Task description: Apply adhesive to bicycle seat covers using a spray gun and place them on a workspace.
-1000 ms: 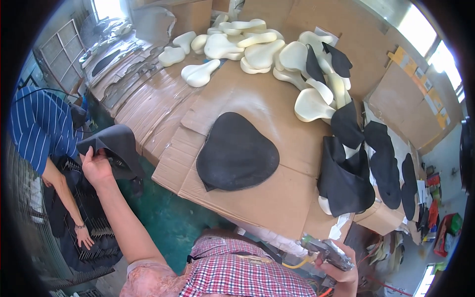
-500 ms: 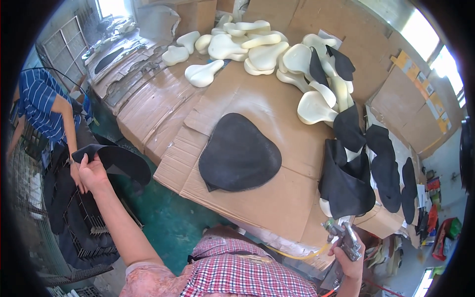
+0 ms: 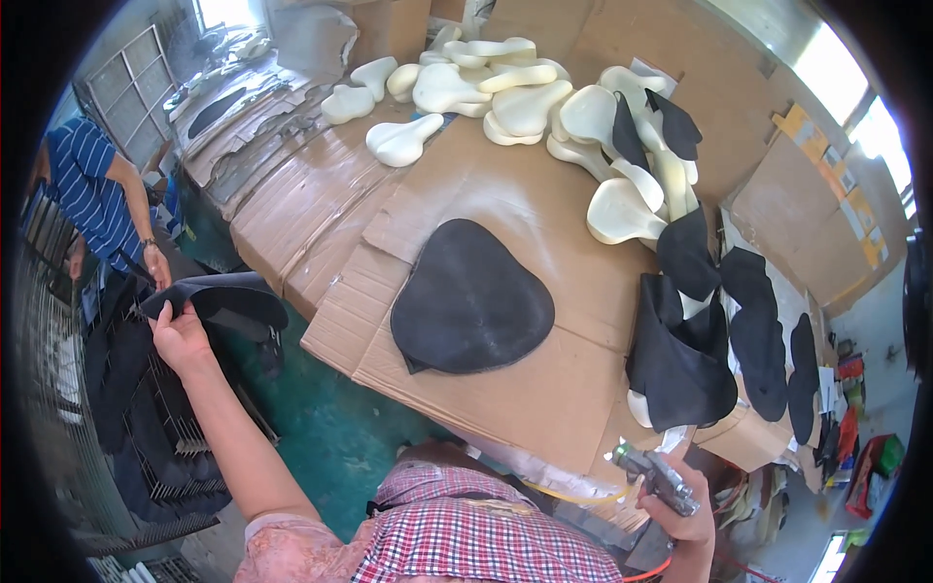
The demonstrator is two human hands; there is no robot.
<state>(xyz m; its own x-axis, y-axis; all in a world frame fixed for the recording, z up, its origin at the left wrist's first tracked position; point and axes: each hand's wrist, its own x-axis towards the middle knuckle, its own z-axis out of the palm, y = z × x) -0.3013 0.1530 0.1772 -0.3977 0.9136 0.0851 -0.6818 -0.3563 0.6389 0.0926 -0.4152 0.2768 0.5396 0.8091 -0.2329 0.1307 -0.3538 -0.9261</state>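
My left hand reaches out to the left with its fingers closed on the edge of a curved black saddle cover, above a wire rack. Low on the right, my right hand is wrapped round a metal spray gun, whose nozzle points up and left; a hose runs from it. A flat black cover piece, rounded and tapering toward the far side, lies on the cardboard-topped table in front of me. Dark cover pieces hang over the rack on the left.
Several cream foam bicycle saddles are heaped along the table's far side. More black covers lie at the right edge. A co-worker in a striped blue shirt stands at the left, one hand close to mine. Green floor shows below.
My right hand has tilted the spray gun so its nozzle swings left. The cover in my left hand has shifted slightly. The co-worker's hand has moved up, and the body leans further back.
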